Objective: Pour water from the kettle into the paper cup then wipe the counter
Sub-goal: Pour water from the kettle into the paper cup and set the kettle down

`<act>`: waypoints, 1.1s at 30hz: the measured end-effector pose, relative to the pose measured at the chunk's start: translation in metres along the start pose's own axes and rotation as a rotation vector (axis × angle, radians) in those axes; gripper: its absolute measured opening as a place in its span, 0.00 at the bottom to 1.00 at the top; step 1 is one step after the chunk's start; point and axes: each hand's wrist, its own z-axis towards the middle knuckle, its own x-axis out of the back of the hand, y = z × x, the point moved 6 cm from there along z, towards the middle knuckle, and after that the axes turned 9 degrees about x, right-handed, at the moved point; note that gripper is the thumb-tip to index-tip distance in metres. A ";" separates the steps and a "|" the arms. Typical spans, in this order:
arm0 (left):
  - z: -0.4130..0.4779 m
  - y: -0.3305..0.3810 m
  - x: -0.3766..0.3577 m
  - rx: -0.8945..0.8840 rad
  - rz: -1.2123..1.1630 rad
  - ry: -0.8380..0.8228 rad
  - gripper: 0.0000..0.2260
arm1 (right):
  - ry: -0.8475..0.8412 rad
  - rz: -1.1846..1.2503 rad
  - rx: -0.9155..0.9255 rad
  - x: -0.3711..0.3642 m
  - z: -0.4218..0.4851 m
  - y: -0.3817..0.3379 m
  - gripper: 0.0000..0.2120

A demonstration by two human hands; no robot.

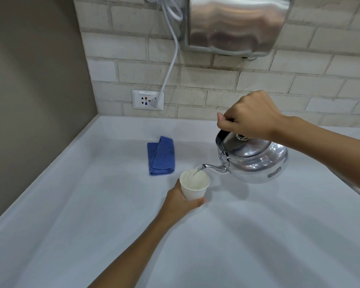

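Now the right hand [250, 115] is gripping the tilted kettle [255, 157] by its handle, spout pointing left over the paper cup [193, 188], which the left hand [180, 199] is clasping; the blue cloth [161, 155] is lying just beyond, nearer that hand.

Both bare arms reach forward, each hand closed in a grip.

The right hand [250, 114] is raised, fisted knuckles-up with the wrist bent downward, forearm entering from the right edge; the left hand [180, 201] sits lower (fingers curled, thumb forward), forearm stretching up from the bottom.
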 end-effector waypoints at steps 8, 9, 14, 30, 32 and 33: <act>-0.001 0.000 0.000 0.001 0.002 0.001 0.35 | 0.019 -0.012 0.014 0.002 -0.003 0.001 0.23; -0.001 0.000 0.000 0.000 0.001 0.001 0.35 | 0.023 -0.012 0.013 0.002 -0.004 0.001 0.23; 0.000 0.000 0.000 -0.002 0.011 0.011 0.34 | 0.036 -0.012 0.012 0.001 -0.006 0.002 0.23; -0.001 0.001 0.000 0.008 0.021 0.012 0.34 | 0.049 -0.006 0.015 0.002 -0.009 0.003 0.22; -0.001 0.002 0.000 0.009 0.022 0.011 0.34 | 0.047 -0.011 0.019 0.002 -0.008 0.004 0.22; -0.001 0.002 0.000 0.010 0.023 0.009 0.34 | 0.047 -0.013 0.019 0.002 -0.008 0.004 0.22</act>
